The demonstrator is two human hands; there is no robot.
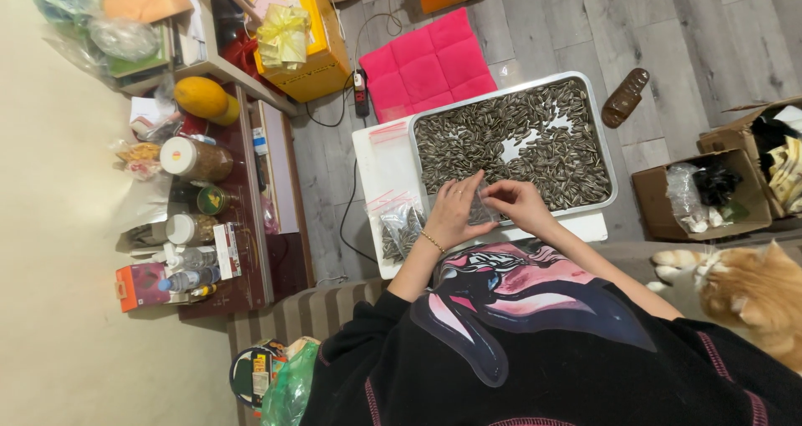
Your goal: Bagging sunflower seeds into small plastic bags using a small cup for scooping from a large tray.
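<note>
right now both hands meet over the near edge of the metal tray [603,142], with a small clear plastic bag [482,205] pinched between them. the left hand [452,213], a thin bracelet at its wrist, has its fingers curled narrow around the bag's left side, and the right hand [516,204] closes on the bag's right side with fingertips drawn together, so the bag sits straight between the two sets of fingers, touching both. what is inside the bag is too small to tell. the tray is spread with striped sunflower seeds [468,138], bare metal showing in a patch near the middle, and it rests on a white board [378,154]. just left of the left hand, on that board, lie filled zip bags [401,225] of seeds. a pink cushion [430,58] lies on the floor beyond the tray, and an orange cat [748,288] sits at the person's right side, well apart from the hands
</note>
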